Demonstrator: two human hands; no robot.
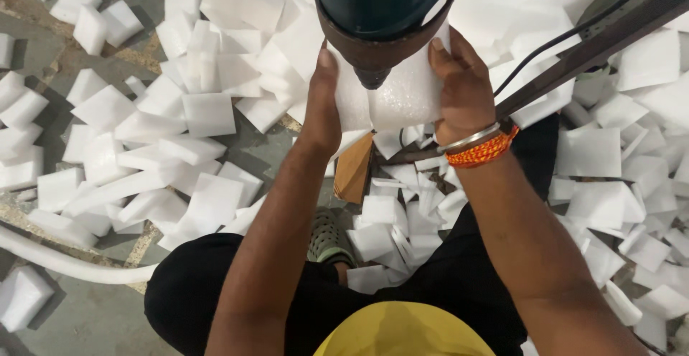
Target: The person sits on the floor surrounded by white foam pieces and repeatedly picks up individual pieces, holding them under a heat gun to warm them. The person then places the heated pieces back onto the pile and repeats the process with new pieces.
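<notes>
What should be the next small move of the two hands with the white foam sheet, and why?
Probably hold the foam sheet steady and flat: the left hand and the right hand grip its two edges, and the dark machine tip sits right over its middle.

White foam sheet sits top centre of the frame, stretched flat and slightly crumpled, its upper edge tucked under the dark machine nozzle.

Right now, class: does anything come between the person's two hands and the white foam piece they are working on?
Nothing visible. The left hand and right hand grip the white foam piece directly by its sides. The dark machine head covers its top middle from above.
</notes>
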